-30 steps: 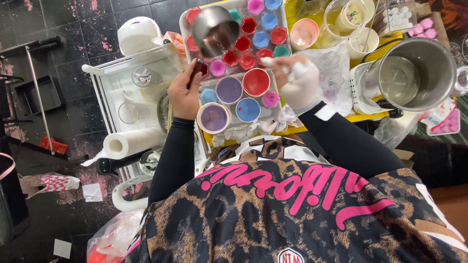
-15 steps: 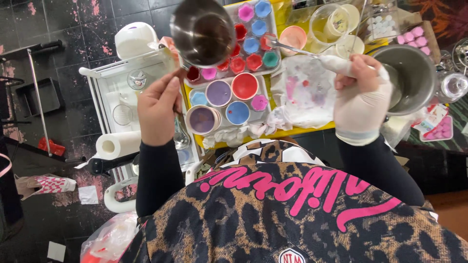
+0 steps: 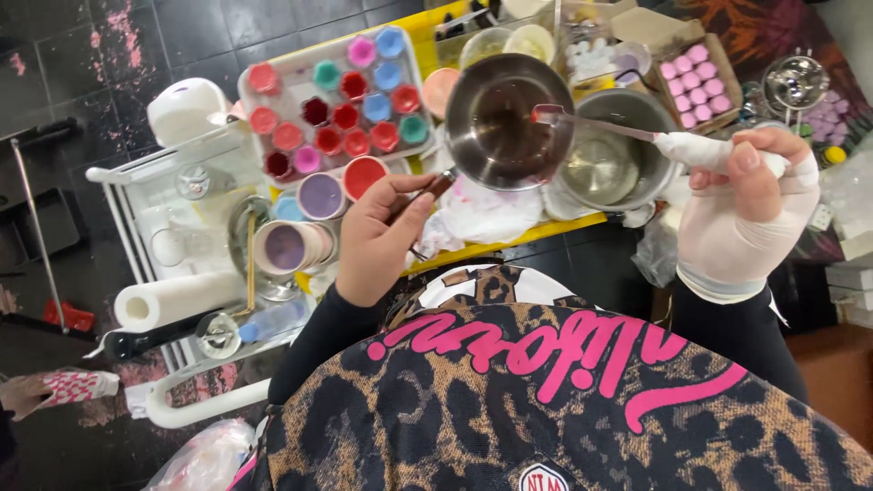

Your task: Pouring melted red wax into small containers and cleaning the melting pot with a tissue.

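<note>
My left hand point(image 3: 380, 238) grips the dark handle of a small steel saucepan point(image 3: 503, 118) and holds it up above the yellow table point(image 3: 509, 247). Dark red liquid lies in the pan's bottom. My right hand point(image 3: 744, 214), wrapped in a pale glove, holds a white-handled spatula point(image 3: 637, 135) whose red-stained tip rests on the pan's right rim. Below and left of the pan sits a white tray point(image 3: 256, 118) filled with several small moulds of red, pink, blue and green wax.
A large steel pot point(image 3: 611, 168) stands right of the pan. Purple and red filled cups point(image 3: 320, 195) sit by my left hand. A white cart point(image 3: 182, 264) at left carries a paper towel roll point(image 3: 175, 300). A box of pink pieces point(image 3: 698, 84) lies at back right.
The saucepan has swung right, from over the mould tray to beside the large pot. My right hand has brought the spatula's tip to the pan's rim. The view shifted.
</note>
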